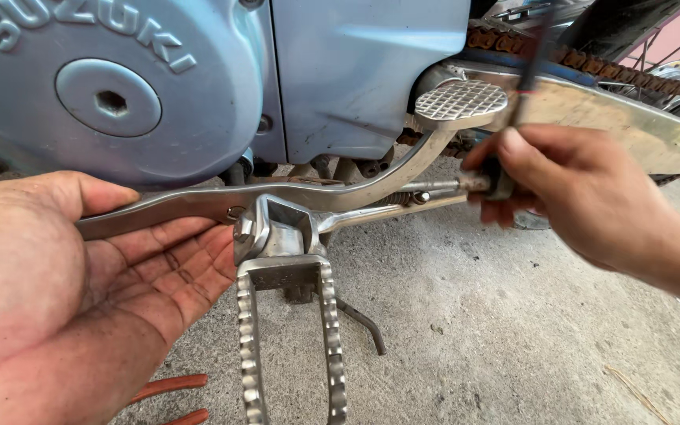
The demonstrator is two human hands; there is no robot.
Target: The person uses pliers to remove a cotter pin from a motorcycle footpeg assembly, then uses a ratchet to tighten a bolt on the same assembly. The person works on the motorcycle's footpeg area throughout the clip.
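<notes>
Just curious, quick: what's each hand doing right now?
Left hand: open, palm up under the lever.
Right hand: closed on a dark tool.

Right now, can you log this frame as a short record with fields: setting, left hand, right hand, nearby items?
setting: low side of a motorcycle on a concrete floor, blue-grey engine cover above
left hand: left hand open, palm up, thumb on the front end of the metal pedal lever
right hand: right hand blurred, fingers pinched on a small part at the rod end; exact grip unclear
nearby items: toothed footpeg; checkered pedal pad; chain; red-handled tool on the floor
</notes>
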